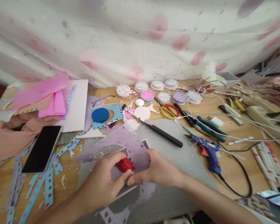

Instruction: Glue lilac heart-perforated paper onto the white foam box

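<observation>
Near the front of the mat, my left hand [108,172] is closed around a small red craft punch [125,165]. My right hand [154,170] meets it from the other side, its thumb pressed by the left thumb at the punch's near end. Around and under both hands lies a sheet of purple paper [138,152] with small heart-shaped holes along its edges. The fingers beneath the punch are hidden, so how the paper sits in it cannot be seen.
A black-handled craft knife [165,135] lies on the grey cutting mat [177,161]. To the right are a blue glue gun [207,151], pliers [212,128] and cables; scissors [169,110] lie behind. Decorated paper discs [157,85] line the back. A phone [42,149] and punched blue strips [49,188] are left.
</observation>
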{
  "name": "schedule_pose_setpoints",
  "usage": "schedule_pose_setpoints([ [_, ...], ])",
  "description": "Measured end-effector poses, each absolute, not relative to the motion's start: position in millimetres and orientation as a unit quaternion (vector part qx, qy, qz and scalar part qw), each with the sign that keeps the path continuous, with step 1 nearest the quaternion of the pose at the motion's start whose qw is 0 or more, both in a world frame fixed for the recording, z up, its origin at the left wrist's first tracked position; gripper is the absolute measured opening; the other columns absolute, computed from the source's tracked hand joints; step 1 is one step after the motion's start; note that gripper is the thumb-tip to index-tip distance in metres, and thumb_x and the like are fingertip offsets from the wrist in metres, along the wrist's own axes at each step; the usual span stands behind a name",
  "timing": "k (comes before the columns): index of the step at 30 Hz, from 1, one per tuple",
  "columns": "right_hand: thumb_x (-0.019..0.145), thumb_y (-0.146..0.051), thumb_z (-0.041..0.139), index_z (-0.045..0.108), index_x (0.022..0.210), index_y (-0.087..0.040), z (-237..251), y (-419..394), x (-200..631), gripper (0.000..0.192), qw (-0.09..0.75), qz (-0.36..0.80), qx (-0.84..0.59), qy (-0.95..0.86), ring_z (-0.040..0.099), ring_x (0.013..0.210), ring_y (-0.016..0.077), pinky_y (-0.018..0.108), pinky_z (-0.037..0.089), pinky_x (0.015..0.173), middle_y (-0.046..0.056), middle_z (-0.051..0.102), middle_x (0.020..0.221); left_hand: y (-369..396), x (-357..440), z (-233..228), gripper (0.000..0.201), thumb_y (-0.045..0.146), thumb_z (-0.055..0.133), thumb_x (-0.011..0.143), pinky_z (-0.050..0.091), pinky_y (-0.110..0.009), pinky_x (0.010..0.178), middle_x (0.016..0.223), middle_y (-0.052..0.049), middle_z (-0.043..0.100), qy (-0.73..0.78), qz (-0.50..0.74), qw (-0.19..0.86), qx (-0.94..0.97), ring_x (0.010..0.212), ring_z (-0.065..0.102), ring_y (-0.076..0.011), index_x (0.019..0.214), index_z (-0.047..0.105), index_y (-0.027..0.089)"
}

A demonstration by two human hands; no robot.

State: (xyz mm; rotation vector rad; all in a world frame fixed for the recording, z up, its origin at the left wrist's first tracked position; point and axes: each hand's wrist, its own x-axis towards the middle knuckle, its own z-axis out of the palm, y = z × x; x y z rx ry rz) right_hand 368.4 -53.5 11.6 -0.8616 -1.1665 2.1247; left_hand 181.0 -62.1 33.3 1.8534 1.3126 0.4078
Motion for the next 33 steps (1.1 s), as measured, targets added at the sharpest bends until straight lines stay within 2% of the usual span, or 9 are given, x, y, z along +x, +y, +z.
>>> schedule_pose_setpoints([
  [6,0.057,-0.023,0.086,0.062,0.074,-0.013,5.0,-54.9,368.1,0.031,0.299,0.774,-0.341,-0.442,0.043,0.062,0.0089,0.019,0.039,0.057,-0.004,0.052,0.068,-66.2,181.0,32.4,0.009,0.018,0.056,0.08,0.045,-0.028,0.069,0.079,0.0,0.066,0.499,0.168,0.394,0.753,0.074,0.059,-0.0164,0.088,0.059,0.018],
  [13,0.056,-0.027,0.087,0.059,0.068,-0.013,3.4,-56.4,371.3,0.033,0.301,0.758,-0.369,-0.446,0.043,0.059,0.0091,0.02,0.038,0.055,-0.004,0.051,0.065,-62.5,187.6,31.4,0.005,0.021,0.06,0.079,0.044,-0.024,0.063,0.071,0.001,0.064,0.497,0.2,0.408,0.739,0.067,0.057,-0.0144,0.077,0.061,0.017],
  [18,0.057,-0.03,0.086,0.062,0.071,-0.012,8.0,-47.9,371.4,0.033,0.297,0.757,-0.355,-0.462,0.042,0.058,0.0084,0.02,0.038,0.054,-0.005,0.05,0.064,-55.8,188.1,30.1,0.009,0.023,0.061,0.077,0.048,-0.026,0.067,0.075,-0.001,0.069,0.522,0.195,0.457,0.693,0.072,0.062,-0.0168,0.082,0.065,0.017],
  [22,0.06,-0.031,0.084,0.066,0.084,-0.016,15.7,-41.6,377.7,0.033,0.247,0.761,-0.333,-0.499,0.048,0.063,0.0095,0.02,0.043,0.058,-0.004,0.059,0.074,-53.3,184.8,33.2,0.009,0.026,0.062,0.076,0.052,-0.024,0.066,0.073,-0.001,0.07,0.524,0.181,0.516,0.653,0.071,0.066,-0.0173,0.074,0.064,0.018],
  [25,0.076,-0.035,0.071,0.069,0.088,-0.018,18.3,-41.0,388.2,0.021,0.221,0.711,-0.344,-0.573,0.053,0.064,0.0113,0.021,0.045,0.062,-0.004,0.063,0.075,-55.9,178.6,37.4,0.015,0.026,0.065,0.076,0.055,-0.025,0.071,0.085,-0.001,0.073,0.533,0.167,0.499,0.663,0.077,0.068,-0.0175,0.089,0.068,0.02],
  [28,0.088,-0.039,0.056,0.07,0.088,-0.019,19.1,-43.7,398.5,0.025,0.209,0.682,-0.357,-0.603,0.06,0.071,0.0156,0.026,0.049,0.07,0.0,0.069,0.081,-62.2,170.1,38.9,0.033,0.031,0.067,0.078,0.055,-0.029,0.08,0.099,-0.001,0.074,0.554,0.135,0.436,0.696,0.088,0.069,-0.0197,0.111,0.065,0.026],
  [31,0.087,-0.043,0.057,0.069,0.087,-0.018,19.4,-48.8,404.7,0.028,0.219,0.702,-0.39,-0.555,0.065,0.073,0.0186,0.028,0.052,0.069,0.002,0.071,0.081,-70.7,162.1,36.9,0.04,0.032,0.062,0.083,0.051,-0.033,0.095,0.118,-0.002,0.069,0.533,0.12,0.341,0.765,0.108,0.064,-0.0221,0.123,0.059,0.031],
  [33,0.084,-0.045,0.06,0.067,0.086,-0.018,18.2,-53.1,406.8,0.028,0.245,0.72,-0.422,-0.494,0.067,0.07,0.0194,0.029,0.054,0.066,0.003,0.072,0.079,-77.4,158.2,35.5,0.043,0.029,0.056,0.087,0.047,-0.031,0.1,0.128,0.0,0.063,0.508,0.127,0.3,0.797,0.118,0.059,-0.0208,0.13,0.052,0.035],
])
